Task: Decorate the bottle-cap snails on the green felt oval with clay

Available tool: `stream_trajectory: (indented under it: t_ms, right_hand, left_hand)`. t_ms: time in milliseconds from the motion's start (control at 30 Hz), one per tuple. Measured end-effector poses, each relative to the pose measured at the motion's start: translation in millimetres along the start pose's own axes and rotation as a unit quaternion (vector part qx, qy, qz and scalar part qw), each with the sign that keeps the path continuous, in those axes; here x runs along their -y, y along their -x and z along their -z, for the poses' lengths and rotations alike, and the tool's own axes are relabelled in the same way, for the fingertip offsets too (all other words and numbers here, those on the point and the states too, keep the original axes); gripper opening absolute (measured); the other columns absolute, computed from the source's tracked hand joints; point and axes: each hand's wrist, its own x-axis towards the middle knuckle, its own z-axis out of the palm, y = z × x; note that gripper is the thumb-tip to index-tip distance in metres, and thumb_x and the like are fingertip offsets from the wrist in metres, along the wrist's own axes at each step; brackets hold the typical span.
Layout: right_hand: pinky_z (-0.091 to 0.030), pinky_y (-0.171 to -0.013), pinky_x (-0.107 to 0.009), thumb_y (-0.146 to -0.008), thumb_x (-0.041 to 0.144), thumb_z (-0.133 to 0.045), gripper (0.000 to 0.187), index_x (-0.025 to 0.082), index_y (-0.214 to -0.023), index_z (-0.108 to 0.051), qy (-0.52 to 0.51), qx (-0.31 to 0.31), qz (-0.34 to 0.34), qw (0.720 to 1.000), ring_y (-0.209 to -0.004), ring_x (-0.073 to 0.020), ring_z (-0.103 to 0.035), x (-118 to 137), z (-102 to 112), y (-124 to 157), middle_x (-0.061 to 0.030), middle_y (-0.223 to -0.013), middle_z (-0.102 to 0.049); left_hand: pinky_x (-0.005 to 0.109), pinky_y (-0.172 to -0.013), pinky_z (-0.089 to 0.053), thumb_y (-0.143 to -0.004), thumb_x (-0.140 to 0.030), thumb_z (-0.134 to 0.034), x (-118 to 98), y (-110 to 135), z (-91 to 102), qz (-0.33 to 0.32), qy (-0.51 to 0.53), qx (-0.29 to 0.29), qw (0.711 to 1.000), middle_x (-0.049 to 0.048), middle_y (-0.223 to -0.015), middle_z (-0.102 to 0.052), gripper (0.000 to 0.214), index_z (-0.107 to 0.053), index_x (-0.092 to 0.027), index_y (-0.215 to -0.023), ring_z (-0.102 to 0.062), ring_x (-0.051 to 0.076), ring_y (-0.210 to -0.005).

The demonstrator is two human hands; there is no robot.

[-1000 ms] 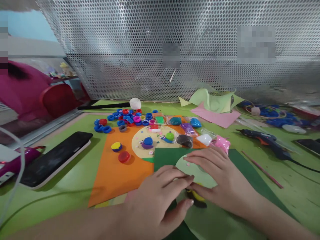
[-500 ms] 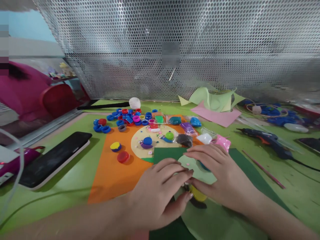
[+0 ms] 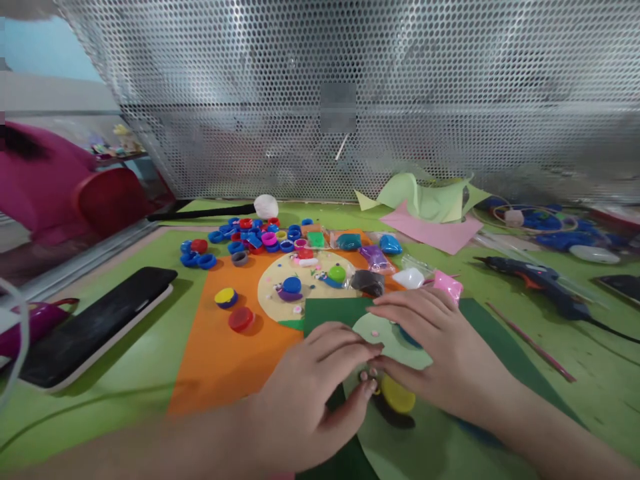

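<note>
A dark green sheet (image 3: 330,309) carries a light green paper shape (image 3: 367,327). On the paper lies a snail figure with a yellow bottle-cap shell (image 3: 399,395) and a dark brown clay body (image 3: 393,412). My left hand (image 3: 317,393) comes in from the left, thumb and fingers closed around the snail's small eyed head (image 3: 369,376). From the right, my right hand (image 3: 440,343) arches over the paper with fingers stretched out, its thumb tip by the head. A blue piece (image 3: 407,335) is partly hidden beneath its fingers.
An orange sheet (image 3: 200,373) holds a cream disc (image 3: 270,307) with cap snails, and a red cap (image 3: 241,319). Behind lie piled bottle caps (image 3: 250,233) and bagged clay (image 3: 375,259). A glue gun (image 3: 540,280) lies right, a black phone-like object (image 3: 100,327) left.
My left thumb has moved down from the fingers, uncovering the snail's eyes and more of the yellow cap. My right hand has barely shifted. The view has moved slightly.
</note>
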Motion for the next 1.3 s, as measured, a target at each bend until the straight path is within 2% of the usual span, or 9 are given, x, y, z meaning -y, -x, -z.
stream_trajectory:
  t_ms: [133, 267, 367, 533, 667, 867, 1100, 1300]
  right_hand:
    - [-0.041, -0.081, -0.042, -0.078, 0.035, -0.063, 0.030, 0.017, -0.101, -0.059, -0.008, -0.008, 0.016, 1.000, -0.090, -0.0223, -0.057, -4.0, -0.3, 1.4, -0.0085, -0.099, -0.064]
    - [-0.042, -0.079, -0.041, -0.077, 0.033, -0.062, 0.026, 0.017, -0.097, -0.061, -0.015, -0.013, 0.020, 1.000, -0.084, -0.0215, -0.058, 2.2, -4.3, -2.2, -0.0074, -0.095, -0.065]
    - [-0.043, -0.077, -0.041, -0.075, 0.026, -0.060, 0.023, 0.016, -0.096, -0.062, -0.017, -0.012, 0.029, 0.999, -0.082, -0.0216, -0.058, 6.4, -5.4, -3.0, -0.0076, -0.094, -0.066]
    - [-0.042, -0.079, -0.041, -0.077, 0.032, -0.062, 0.025, 0.017, -0.097, -0.061, -0.018, -0.028, 0.032, 0.999, -0.084, -0.0206, -0.058, 3.0, 1.6, 0.2, -0.0073, -0.094, -0.066]
    - [-0.042, -0.078, -0.039, -0.076, 0.032, -0.064, 0.025, 0.018, -0.096, -0.061, -0.022, -0.043, 0.034, 0.998, -0.084, -0.0199, -0.058, 1.8, 3.4, -1.0, -0.0066, -0.093, -0.065]
    - [-0.043, -0.076, -0.039, -0.073, 0.022, -0.058, 0.021, 0.016, -0.094, -0.062, -0.027, -0.023, 0.063, 0.997, -0.081, -0.0204, -0.057, 12.2, -2.9, -2.6, -0.0065, -0.090, -0.066]
    - [-0.043, -0.078, -0.040, -0.072, 0.031, -0.065, 0.027, 0.017, -0.095, -0.062, -0.026, -0.030, 0.035, 0.999, -0.083, -0.0209, -0.057, 9.1, -1.4, 0.6, -0.0064, -0.093, -0.065]
    - [-0.043, -0.078, -0.040, -0.075, 0.034, -0.065, 0.027, 0.017, -0.095, -0.062, -0.025, -0.009, 0.042, 0.999, -0.084, -0.0208, -0.058, 6.6, -3.2, 0.9, -0.0067, -0.094, -0.065]
  left_hand:
    - [0.028, -0.084, -0.050, -0.083, -0.007, -0.048, -3.0, 4.5, 0.1, 0.050, 0.042, 0.005, 0.998, 0.0041, -0.100, -0.062, 0.027, -0.054, -0.020, -0.106, -0.055, 0.016, -0.098]
    - [0.030, -0.087, -0.049, -0.081, -0.007, -0.050, -5.9, 3.8, -5.8, 0.045, 0.051, 0.007, 0.998, 0.0048, -0.105, -0.061, 0.033, -0.053, -0.020, -0.111, -0.054, 0.017, -0.100]
    - [0.030, -0.085, -0.050, -0.081, -0.007, -0.050, -5.9, 0.7, -8.4, 0.054, 0.065, 0.011, 0.996, 0.0059, -0.102, -0.062, 0.028, -0.057, -0.018, -0.106, -0.056, 0.018, -0.098]
    - [0.030, -0.080, -0.051, -0.080, -0.005, -0.050, -3.9, -1.5, -1.9, 0.013, 0.066, -0.029, 0.997, 0.0060, -0.091, -0.065, 0.025, -0.061, -0.016, -0.100, -0.057, 0.018, -0.092]
    - [0.028, -0.079, -0.051, -0.080, -0.005, -0.051, -5.2, 0.8, 2.2, 0.010, 0.056, -0.036, 0.998, 0.0054, -0.087, -0.066, 0.025, -0.063, -0.016, -0.099, -0.058, 0.017, -0.089]
    - [0.026, -0.085, -0.051, -0.071, -0.007, -0.065, -6.4, 4.3, -3.6, 0.025, 0.068, -0.016, 0.997, 0.0073, -0.096, -0.067, 0.031, -0.064, -0.013, -0.101, -0.058, 0.019, -0.096]
    - [0.025, -0.072, -0.055, -0.075, -0.011, -0.067, -3.4, 0.5, 2.4, -0.031, 0.074, -0.074, 0.994, 0.0048, -0.076, -0.072, 0.017, -0.068, -0.014, -0.092, -0.064, 0.017, -0.079]
    - [0.026, -0.066, -0.055, -0.073, -0.009, -0.069, -1.4, 0.2, 3.6, -0.061, 0.089, -0.119, 0.987, 0.0051, -0.065, -0.071, 0.006, -0.070, -0.013, -0.078, -0.065, 0.014, -0.061]
